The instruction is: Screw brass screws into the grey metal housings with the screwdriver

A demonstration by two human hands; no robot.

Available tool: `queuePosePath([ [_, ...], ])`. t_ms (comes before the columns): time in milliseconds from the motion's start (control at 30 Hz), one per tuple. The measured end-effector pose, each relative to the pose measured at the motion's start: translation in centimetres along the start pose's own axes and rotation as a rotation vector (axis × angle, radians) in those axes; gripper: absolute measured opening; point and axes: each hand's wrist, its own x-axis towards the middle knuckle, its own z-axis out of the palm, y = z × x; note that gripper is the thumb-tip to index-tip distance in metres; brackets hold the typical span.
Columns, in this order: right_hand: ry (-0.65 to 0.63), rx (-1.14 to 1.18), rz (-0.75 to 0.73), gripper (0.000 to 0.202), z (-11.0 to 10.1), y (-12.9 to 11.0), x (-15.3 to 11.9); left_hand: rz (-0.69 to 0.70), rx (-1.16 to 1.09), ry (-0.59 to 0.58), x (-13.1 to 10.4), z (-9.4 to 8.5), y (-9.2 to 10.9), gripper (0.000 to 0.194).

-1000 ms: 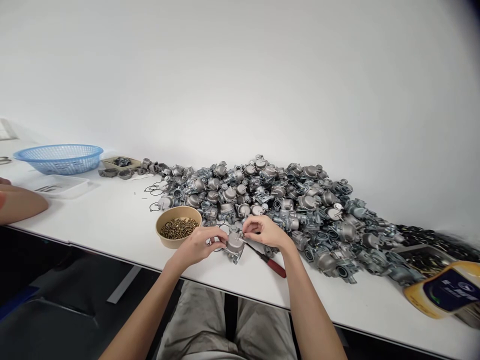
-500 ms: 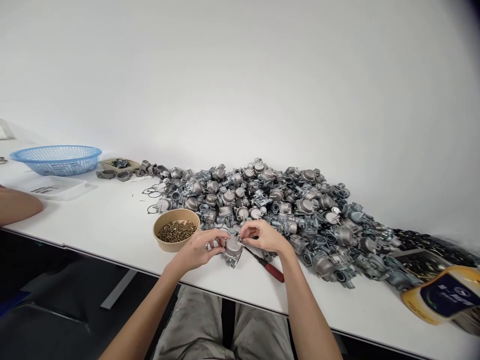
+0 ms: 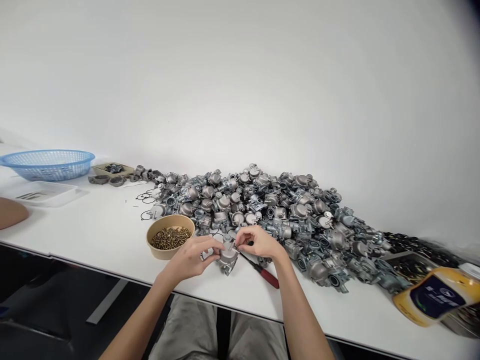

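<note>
A grey metal part [image 3: 228,256] with a domed cover stands on the white table between my two hands. My left hand [image 3: 197,255] has its thumb and fingertips closed on the left side of this part. At its upper right, my right hand [image 3: 257,241] is pinched at the cover's edge; whatever lies between those fingertips is too small to make out. A screwdriver with a red handle [image 3: 269,279] lies under and beside my right hand. The tan bowl [image 3: 170,255] of small brass-coloured screws [image 3: 170,238] stands left of my left hand.
Behind my hands spreads a large heap of similar metal parts [image 3: 300,210]. A yellow bottle [image 3: 431,296] leans at the right. Far left are a blue basket [image 3: 48,165], a clear tray [image 3: 48,194] and another person's arm [image 3: 13,213]. Black rings [image 3: 146,215] lie beyond the bowl.
The view has shifted slightly, so the table's contents appear a little further left and lower. Both hands remain at the metal part, with almost the same grip.
</note>
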Motion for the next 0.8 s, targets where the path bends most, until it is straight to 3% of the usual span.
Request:
queuePosePath([
  [167, -0.015, 0.016, -0.012, 0.015, 0.0, 0.0, 0.0, -0.068, 0.019, 0.043, 0.1, 0.4, 0.4, 0.028],
  [300, -0.025, 0.006, 0.0, 0.015, -0.1, -0.2, 0.0, -0.204, 0.054, 0.049, 0.1, 2.4, 1.1, 0.054],
  [400, -0.02, -0.009, 0.009, 0.013, -0.2, -0.2, -0.1, -0.236, 0.071, 0.064, 0.2, 4.0, 1.6, 0.062],
  [533, -0.007, -0.046, 0.032, 0.014, -0.3, 0.2, -0.1, -0.258, 0.058, 0.061, 0.4, 4.9, 2.0, 0.052],
  [800, -0.031, -0.012, 0.109, 0.015, -0.2, 0.3, -0.2, -0.257, 0.055, 0.069, 0.4, 4.7, 1.5, 0.041],
])
